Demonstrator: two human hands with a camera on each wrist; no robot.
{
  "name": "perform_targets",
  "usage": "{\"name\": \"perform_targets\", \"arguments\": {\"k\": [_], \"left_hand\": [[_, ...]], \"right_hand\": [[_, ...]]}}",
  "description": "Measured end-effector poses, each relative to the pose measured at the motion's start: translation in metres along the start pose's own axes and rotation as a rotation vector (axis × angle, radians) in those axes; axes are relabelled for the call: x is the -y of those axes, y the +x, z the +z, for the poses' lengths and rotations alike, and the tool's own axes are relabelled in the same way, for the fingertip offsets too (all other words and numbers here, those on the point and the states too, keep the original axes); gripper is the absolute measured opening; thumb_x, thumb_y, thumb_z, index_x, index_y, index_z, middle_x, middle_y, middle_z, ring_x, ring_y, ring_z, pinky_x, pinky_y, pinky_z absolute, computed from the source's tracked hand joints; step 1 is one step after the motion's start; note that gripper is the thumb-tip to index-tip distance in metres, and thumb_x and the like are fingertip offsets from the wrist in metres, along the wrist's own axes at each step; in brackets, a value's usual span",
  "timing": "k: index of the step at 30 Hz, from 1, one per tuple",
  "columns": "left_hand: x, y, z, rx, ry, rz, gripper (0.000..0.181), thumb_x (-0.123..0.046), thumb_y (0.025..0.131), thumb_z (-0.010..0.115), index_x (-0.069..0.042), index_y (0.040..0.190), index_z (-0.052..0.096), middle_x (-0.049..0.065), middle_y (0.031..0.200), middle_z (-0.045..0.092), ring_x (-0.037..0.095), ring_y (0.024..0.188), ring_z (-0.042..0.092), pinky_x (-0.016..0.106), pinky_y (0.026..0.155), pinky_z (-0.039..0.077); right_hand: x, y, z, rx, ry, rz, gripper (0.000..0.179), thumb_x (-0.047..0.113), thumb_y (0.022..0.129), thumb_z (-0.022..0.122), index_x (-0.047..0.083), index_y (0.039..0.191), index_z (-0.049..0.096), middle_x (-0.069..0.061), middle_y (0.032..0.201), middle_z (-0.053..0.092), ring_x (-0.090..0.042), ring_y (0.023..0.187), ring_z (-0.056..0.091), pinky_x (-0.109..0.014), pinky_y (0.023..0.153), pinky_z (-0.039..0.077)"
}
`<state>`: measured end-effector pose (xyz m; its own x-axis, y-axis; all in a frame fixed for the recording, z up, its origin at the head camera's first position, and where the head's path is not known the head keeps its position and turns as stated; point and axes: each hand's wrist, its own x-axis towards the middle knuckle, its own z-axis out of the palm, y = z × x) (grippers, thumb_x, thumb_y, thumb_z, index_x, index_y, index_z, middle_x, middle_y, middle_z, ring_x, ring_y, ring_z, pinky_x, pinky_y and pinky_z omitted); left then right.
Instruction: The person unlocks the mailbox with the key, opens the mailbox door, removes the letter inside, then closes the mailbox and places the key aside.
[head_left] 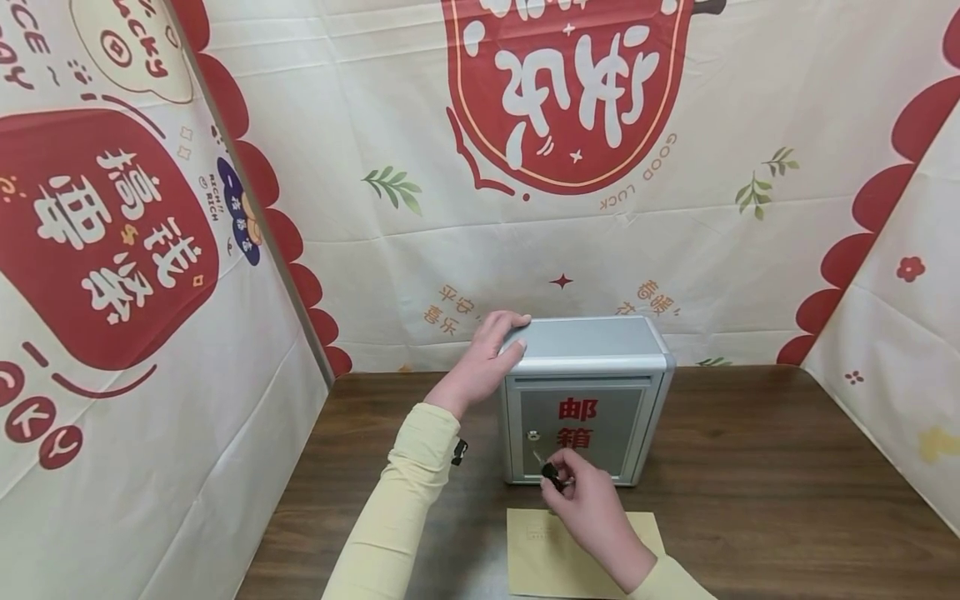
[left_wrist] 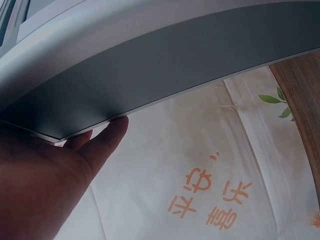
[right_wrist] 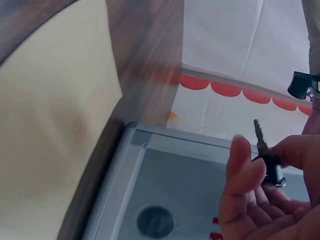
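Observation:
A grey metal mailbox with red characters on its door stands upright on the table. My left hand rests at its top left edge, thumb and fingers spread; the left wrist view shows fingers touching the edge of the top panel. In front of the door, my right hand pinches a black-headed key between thumb and fingers. The key's blade sticks out free of the fingers. In the head view it points up toward the silver lock, a short way below it.
A yellow envelope lies flat in front of the mailbox, partly under my right forearm in the head view. The brown wooden table is bounded by printed cloth walls at the back and both sides.

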<state>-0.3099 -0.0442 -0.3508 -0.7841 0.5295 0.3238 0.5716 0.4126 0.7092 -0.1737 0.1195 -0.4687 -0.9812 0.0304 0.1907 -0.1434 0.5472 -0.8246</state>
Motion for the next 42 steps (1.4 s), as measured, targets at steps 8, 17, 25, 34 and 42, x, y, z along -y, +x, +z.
{"name": "perform_targets", "arguments": {"k": [8,17,25,34,42], "left_hand": [[-0.002,0.001,0.0,0.01,0.01,-0.004,0.043,-0.028,0.099,0.042,-0.014,0.14,0.043,-0.002,0.142,0.033,0.014,0.127,0.031,0.038,0.104,0.032],[-0.003,0.0,-0.001,0.014,0.014,-0.019,0.042,-0.028,0.099,0.042,-0.016,0.14,0.043,-0.002,0.143,0.031,0.014,0.127,0.03,0.039,0.104,0.032],[-0.001,0.0,-0.001,0.009,0.017,-0.018,0.042,-0.029,0.099,0.042,-0.018,0.14,0.043,-0.003,0.143,0.032,0.013,0.128,0.03,0.038,0.104,0.032],[0.0,0.0,0.0,0.006,0.017,-0.014,0.041,-0.029,0.1,0.042,-0.018,0.139,0.044,-0.003,0.142,0.032,0.012,0.127,0.031,0.038,0.104,0.032],[0.0,0.0,0.0,0.003,0.017,-0.015,0.041,-0.028,0.099,0.042,-0.017,0.138,0.045,-0.003,0.142,0.033,0.013,0.127,0.031,0.039,0.104,0.032]], "right_hand": [[-0.037,-0.013,-0.028,0.049,-0.148,-0.003,0.019,-0.001,0.079,0.07,0.012,0.09,0.064,0.008,0.071,0.058,-0.006,0.056,0.048,-0.024,0.052,0.043],[-0.097,-0.014,-0.08,0.044,-0.292,0.074,0.013,0.003,0.078,0.069,0.009,0.088,0.065,0.003,0.074,0.058,-0.011,0.066,0.05,-0.03,0.06,0.041],[-0.141,-0.017,-0.114,0.035,-0.378,0.122,0.008,0.004,0.079,0.068,0.008,0.085,0.065,0.001,0.078,0.061,-0.016,0.072,0.055,-0.038,0.064,0.044],[-0.156,-0.022,-0.121,0.021,-0.401,0.129,0.006,0.008,0.079,0.069,0.006,0.084,0.066,0.003,0.074,0.058,-0.014,0.07,0.051,-0.035,0.064,0.042],[-0.156,-0.024,-0.122,0.02,-0.395,0.178,0.009,0.009,0.08,0.069,0.004,0.088,0.066,0.001,0.075,0.06,-0.016,0.071,0.054,-0.038,0.067,0.043]]}}
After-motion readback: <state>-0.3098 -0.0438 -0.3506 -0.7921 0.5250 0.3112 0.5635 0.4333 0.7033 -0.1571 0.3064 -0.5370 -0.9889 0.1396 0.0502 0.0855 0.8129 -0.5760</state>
